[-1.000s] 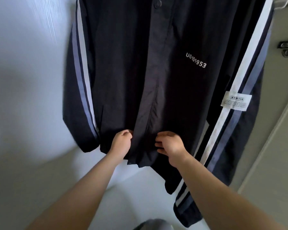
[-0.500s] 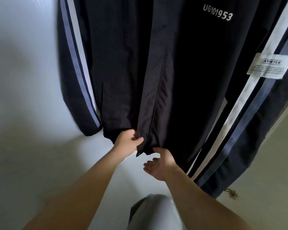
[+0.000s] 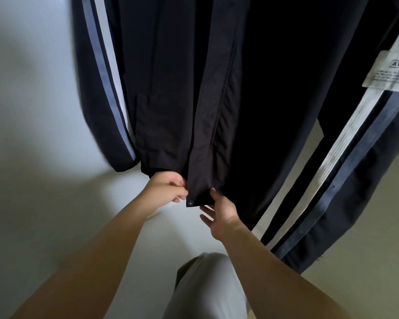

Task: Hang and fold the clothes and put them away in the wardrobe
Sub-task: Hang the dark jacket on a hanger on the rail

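Jacket [image 3: 171,100], dark navy, hung front-on and filled the top of the head view. Its hem sat right at the fingertips.

Left hand [image 3: 168,188]: fingers curled, pinching the hem edge just left of the front placket [image 3: 207,146].

Right hand [image 3: 221,210]: thumb tip was on the front of the placket's bottom corner, and the other fingers lay loosely spread just under the hem. Couldn't tell if one of them backed the cloth from behind, so pinch unconfirmed.

Snap button [image 3: 190,203] sat on the placket's lower corner, between the two sets of fingertips, touching neither as far as I could see.

Around:
- left-side sleeve [image 3: 106,88], blue and white stripes, hung just outboard of the left knuckles, cuff ending slightly above them.
- right-side sleeve [image 3: 355,169], same stripes, hung well out past the right wrist and reached lower than the hem.
- white label [image 3: 392,67] sat high on that sleeve, far above the fingers, text partly cut off by the frame.
- grey trouser leg [image 3: 207,284] was below both wrists, between the forearms.
- white surface [image 3: 44,111] lay behind and left of the left hand.

Nothing sat between the fingers and the hem.
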Available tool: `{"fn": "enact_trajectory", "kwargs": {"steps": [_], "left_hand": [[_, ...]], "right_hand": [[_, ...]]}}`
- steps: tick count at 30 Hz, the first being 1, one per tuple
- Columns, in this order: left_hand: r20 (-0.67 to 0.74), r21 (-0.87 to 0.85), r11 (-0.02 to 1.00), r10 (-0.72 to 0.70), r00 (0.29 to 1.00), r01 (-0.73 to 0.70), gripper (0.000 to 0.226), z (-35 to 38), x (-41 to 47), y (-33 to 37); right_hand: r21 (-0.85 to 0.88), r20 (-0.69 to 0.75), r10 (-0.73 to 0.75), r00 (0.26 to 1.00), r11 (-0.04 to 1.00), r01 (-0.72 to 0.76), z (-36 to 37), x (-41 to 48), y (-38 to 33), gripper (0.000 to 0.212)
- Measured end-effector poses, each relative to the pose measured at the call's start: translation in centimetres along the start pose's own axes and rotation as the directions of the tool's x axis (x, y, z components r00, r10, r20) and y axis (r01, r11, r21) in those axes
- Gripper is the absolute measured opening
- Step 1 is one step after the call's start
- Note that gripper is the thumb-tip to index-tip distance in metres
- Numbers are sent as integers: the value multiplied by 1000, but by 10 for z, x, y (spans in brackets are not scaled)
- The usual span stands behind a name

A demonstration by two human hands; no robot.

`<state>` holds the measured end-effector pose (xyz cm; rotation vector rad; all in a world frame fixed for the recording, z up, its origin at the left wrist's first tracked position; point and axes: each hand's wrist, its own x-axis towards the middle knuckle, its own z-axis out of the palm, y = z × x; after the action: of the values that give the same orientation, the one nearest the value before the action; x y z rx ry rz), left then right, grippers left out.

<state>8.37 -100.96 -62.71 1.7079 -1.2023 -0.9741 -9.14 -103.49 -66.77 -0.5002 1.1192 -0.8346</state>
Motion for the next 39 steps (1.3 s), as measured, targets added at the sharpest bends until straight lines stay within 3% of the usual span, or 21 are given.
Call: {"fn": "enact_trajectory", "kwargs": {"steps": [3, 5, 8, 11, 14, 18, 22, 24, 26, 30, 34, 39], "left_hand": [[-24, -33, 992, -121, 992, 120, 8, -1, 0, -20], [-35, -65, 975, -216, 976, 214, 26, 3, 0, -30], [124, -217, 907, -341, 932, 361, 45, 12, -4, -37], [358, -526, 756, -218, 908, 390, 41, 19, -10, -38], [302, -681, 656, -153, 941, 326, 36, 26, -10, -40], [73, -545, 807, -226, 971, 229, 18, 28, -6, -41], [23, -557, 814, -184, 983, 165, 23, 20, -5, -44], [36, -600, 780, -191, 981, 174, 23, 16, -7, -45], [108, -615, 767, -150, 983, 185, 19, 10, -12, -45], [210, -473, 867, -59, 976, 154, 5, 0, -22, -50], [104, -348, 924, -128, 986, 156, 12, 5, -23, -54], [109, -367, 920, -105, 988, 138, 19, 14, -23, -51]], "right_hand": [[29, -46, -66, 997, 997, 68, -1, 3, -3, 32], [56, -41, -76, 996, 995, 78, 2, 5, -2, 33], [0, -41, -46, 998, 999, 46, 5, 6, 1, 34], [-25, 0, 5, 1000, 1000, -5, 5, 4, 3, 35], [23, 84, 49, 995, 998, -51, 2, 3, 2, 36], [113, 304, 108, 947, 982, -148, -4, -9, -2, 26], [70, 411, 81, 908, 990, -120, -7, -15, -1, 24], [41, 403, 60, 913, 996, -83, -7, -14, 0, 24], [6, 379, 41, 925, 999, -47, -7, -13, 3, 38], [-70, 352, -12, 936, 997, 39, -10, -12, 7, 65], [-108, 342, -61, 938, 989, 104, -11, -12, 10, 63], [-119, 313, -118, 943, 980, 162, -12, -14, 10, 55]]}}
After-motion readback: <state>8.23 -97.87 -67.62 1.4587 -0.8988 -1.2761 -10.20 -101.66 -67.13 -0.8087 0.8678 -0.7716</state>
